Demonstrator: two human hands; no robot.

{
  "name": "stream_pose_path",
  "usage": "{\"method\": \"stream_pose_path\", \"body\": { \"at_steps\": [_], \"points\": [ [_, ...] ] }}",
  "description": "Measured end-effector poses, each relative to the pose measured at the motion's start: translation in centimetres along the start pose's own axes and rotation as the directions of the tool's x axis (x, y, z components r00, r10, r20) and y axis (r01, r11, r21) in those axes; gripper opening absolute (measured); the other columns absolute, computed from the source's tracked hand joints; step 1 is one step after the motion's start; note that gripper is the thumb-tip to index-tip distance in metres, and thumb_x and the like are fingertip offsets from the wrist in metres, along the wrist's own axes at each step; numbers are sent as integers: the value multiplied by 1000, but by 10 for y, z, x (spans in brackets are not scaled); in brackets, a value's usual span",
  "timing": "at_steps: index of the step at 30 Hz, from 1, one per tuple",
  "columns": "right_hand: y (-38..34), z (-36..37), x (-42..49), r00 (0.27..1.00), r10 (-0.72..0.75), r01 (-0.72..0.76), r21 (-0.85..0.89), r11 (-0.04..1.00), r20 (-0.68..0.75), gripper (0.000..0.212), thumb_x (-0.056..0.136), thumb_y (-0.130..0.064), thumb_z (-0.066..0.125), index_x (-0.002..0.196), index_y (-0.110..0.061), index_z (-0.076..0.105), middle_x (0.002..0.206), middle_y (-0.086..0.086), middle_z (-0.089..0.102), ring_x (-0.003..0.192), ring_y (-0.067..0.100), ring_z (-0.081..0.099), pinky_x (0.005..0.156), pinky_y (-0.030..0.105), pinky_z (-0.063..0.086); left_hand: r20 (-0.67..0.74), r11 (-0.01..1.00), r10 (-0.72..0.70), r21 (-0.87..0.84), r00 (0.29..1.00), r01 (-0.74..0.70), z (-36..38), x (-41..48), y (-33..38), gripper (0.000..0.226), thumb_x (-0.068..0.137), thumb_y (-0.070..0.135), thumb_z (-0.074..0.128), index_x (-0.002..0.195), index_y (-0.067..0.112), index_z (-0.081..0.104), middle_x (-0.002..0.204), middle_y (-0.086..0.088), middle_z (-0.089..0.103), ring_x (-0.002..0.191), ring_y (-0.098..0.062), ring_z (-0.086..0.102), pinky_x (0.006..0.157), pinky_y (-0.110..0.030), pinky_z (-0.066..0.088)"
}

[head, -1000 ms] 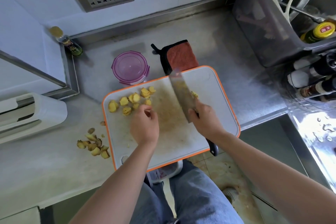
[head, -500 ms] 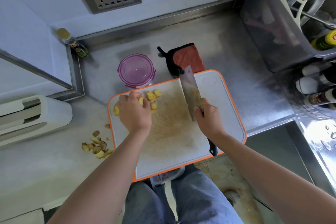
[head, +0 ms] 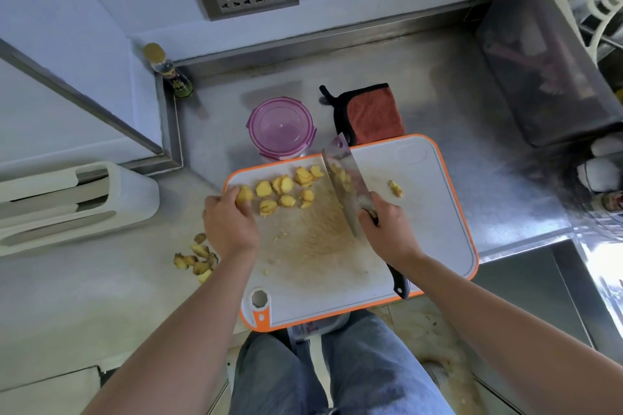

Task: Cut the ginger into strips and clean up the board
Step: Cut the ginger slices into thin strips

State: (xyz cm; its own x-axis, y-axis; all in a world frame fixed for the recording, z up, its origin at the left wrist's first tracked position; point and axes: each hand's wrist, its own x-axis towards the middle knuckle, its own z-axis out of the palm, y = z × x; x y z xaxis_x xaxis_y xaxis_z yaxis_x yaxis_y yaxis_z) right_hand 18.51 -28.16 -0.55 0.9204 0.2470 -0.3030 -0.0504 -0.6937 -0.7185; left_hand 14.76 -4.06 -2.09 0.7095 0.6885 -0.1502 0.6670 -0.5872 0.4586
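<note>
A white cutting board with an orange rim (head: pixel 435 222) lies on the counter, stained brown in its middle. Several yellow ginger slices (head: pixel 286 187) are spread across its far left part. My left hand (head: pixel 229 222) is at the board's left edge and pinches one ginger slice (head: pixel 243 195). My right hand (head: pixel 387 229) grips the black handle of a cleaver (head: pixel 347 184), whose blade stands on the board right of the slices. A small ginger scrap (head: pixel 395 188) lies alone right of the blade.
Ginger peelings (head: pixel 197 258) lie on the counter left of the board. A purple lidded container (head: pixel 281 128) and a red cloth (head: pixel 369 114) sit behind it. A small bottle (head: pixel 168 72) stands in the corner, a knife holder (head: pixel 74 202) at left, a dish rack (head: pixel 556 54) at right.
My left hand moved left along the slices to the board's left edge and took hold of the leftmost one. The cleaver stayed roughly in place.
</note>
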Motion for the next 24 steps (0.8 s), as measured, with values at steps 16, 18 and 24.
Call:
{"method": "stream_pose_path", "body": {
  "at_steps": [16, 18, 24],
  "points": [
    [1, -6, -11, 998, 14, -13, 16, 1000, -63, 18, 94, -10, 47, 76, -9, 45, 51, -2, 35, 40, 10, 27, 42, 26, 24, 204, 781, 271, -618, 941, -91, 6, -42, 50, 25, 80, 10, 75, 101, 20, 65, 80, 7, 65, 69, -3, 60, 68, -17, 48],
    [5, -12, -15, 996, -3, 1, -18, 1000, -84, 27, 94, -10, 48, 70, -17, 37, 53, -3, 35, 43, 10, 27, 44, 27, 24, 379, 770, 234, -634, 895, 68, 22, -57, 63, 24, 81, 14, 76, 98, 25, 63, 81, 8, 65, 73, -8, 61, 69, -25, 51],
    [25, -28, -30, 994, -16, 0, -149, 989, -109, 14, 93, -15, 52, 82, -6, 49, 65, 7, 54, 56, 22, 48, 52, 40, 40, 513, 859, 77, -470, 855, 204, 62, -82, 74, 16, 83, 20, 74, 91, 25, 62, 86, 0, 68, 83, -25, 67, 79, -43, 57]
  ]
}}
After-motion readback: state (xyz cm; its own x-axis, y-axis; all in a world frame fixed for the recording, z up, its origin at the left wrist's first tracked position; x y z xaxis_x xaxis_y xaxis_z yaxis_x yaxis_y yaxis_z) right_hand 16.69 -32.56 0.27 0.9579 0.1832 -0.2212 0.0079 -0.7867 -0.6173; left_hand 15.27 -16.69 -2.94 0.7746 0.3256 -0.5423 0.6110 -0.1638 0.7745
